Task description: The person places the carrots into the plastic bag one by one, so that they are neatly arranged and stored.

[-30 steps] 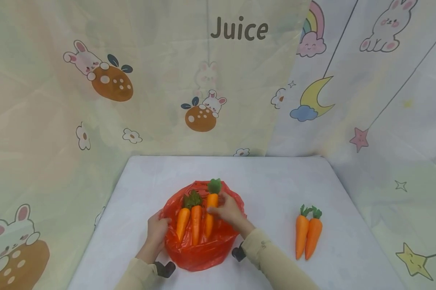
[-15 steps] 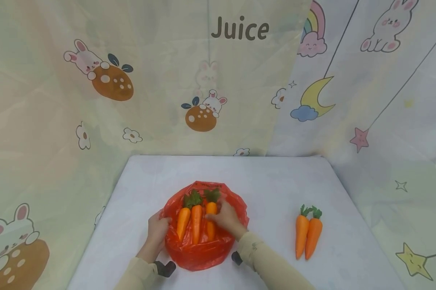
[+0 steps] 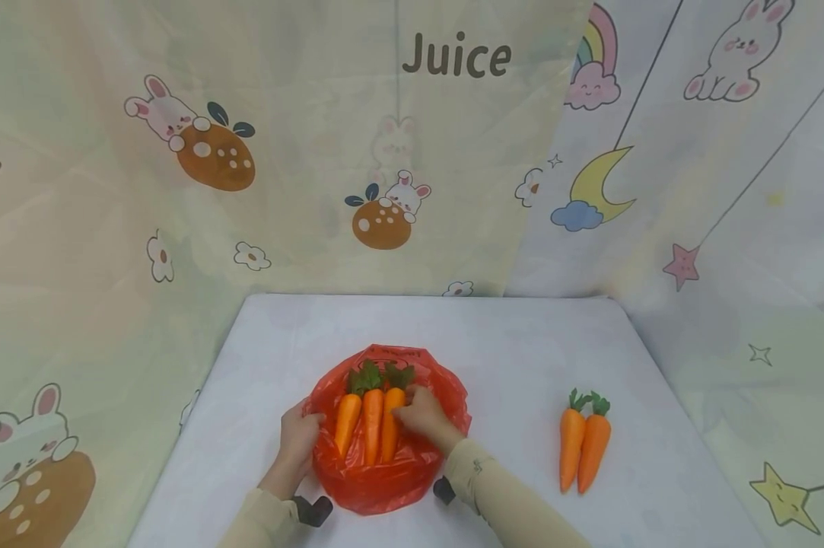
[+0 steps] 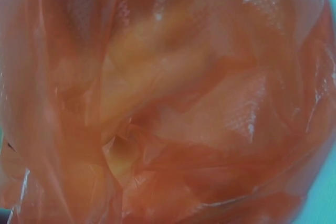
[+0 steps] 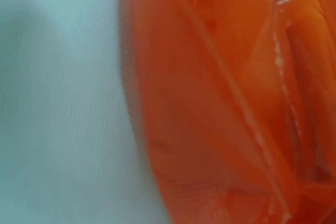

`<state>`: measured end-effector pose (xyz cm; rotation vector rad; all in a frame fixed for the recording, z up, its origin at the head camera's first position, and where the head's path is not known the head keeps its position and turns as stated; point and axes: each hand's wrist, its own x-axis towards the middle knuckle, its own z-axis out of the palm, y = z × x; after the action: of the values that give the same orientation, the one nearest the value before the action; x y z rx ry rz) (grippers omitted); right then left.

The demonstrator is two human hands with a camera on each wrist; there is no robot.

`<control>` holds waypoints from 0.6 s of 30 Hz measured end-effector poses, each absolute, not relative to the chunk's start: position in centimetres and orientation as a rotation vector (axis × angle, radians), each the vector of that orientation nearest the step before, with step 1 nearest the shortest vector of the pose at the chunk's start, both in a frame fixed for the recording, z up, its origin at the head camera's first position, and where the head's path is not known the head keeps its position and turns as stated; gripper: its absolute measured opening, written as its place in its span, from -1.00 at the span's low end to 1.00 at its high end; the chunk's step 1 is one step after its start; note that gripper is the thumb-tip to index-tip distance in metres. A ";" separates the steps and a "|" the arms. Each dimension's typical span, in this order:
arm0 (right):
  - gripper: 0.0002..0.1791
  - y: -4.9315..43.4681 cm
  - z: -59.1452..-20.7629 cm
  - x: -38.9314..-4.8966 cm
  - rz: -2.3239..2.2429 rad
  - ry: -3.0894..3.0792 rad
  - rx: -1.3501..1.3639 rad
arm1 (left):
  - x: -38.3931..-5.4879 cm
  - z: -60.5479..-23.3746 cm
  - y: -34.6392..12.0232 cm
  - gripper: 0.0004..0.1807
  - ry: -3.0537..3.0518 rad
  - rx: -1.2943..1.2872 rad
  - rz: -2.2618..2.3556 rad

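Note:
An opened red plastic bag (image 3: 377,491) stands on the white table, with three orange carrots lying side by side in it, leafy tops toward the back. My left hand (image 3: 298,438) grips the bag's left rim. Inside the bag my right hand (image 3: 425,415) pinches the rightmost carrot (image 3: 389,438) near its top, thumb on its side. The left carrot (image 3: 346,422) and the middle carrot (image 3: 373,426) lie beside it. In the left wrist view the red bag (image 4: 210,103) fills most of the picture; the right wrist view shows its side (image 5: 178,129). Neither wrist view shows fingers clearly.
Two more carrots, a left one (image 3: 571,449) and a right one (image 3: 593,453), lie together at the table's right. The white table (image 3: 507,335) ends at a printed cloth backdrop (image 3: 302,152) behind and on both sides.
My right hand has lowered the rightmost carrot into the bag and brought it left, against the middle carrot. My left hand stays at the bag's rim.

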<state>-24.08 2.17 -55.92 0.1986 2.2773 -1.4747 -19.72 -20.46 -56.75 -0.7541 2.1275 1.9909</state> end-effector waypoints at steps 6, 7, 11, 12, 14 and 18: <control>-0.35 2.1 -56.1 -24.0 -1.485 2.292 0.150 | -19.7 -56.8 -20.5 -0.47 2.144 -0.752 1.986; -0.35 2.1 -56.1 -23.9 -1.484 2.296 0.140 | -19.7 -56.8 -20.5 -0.47 2.145 -0.752 1.985; -0.37 2.1 -56.2 -23.7 -1.460 2.341 0.092 | -19.8 -56.9 -20.5 -0.47 2.153 -0.745 1.981; -0.37 2.1 -56.3 -23.6 -1.448 2.360 0.074 | -19.8 -57.0 -20.5 -0.47 2.155 -0.745 1.980; -0.37 2.0 -56.4 -23.5 -1.426 2.398 0.049 | -19.8 -56.9 -20.4 -0.47 2.158 -0.744 1.978; -0.40 1.9 -56.2 -23.2 -1.376 2.455 0.021 | -19.8 -56.8 -20.3 -0.46 2.153 -0.745 1.982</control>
<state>-23.21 1.91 -56.23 0.0205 2.4551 -1.3758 -19.83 -20.25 -56.76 -0.7449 2.1526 1.9816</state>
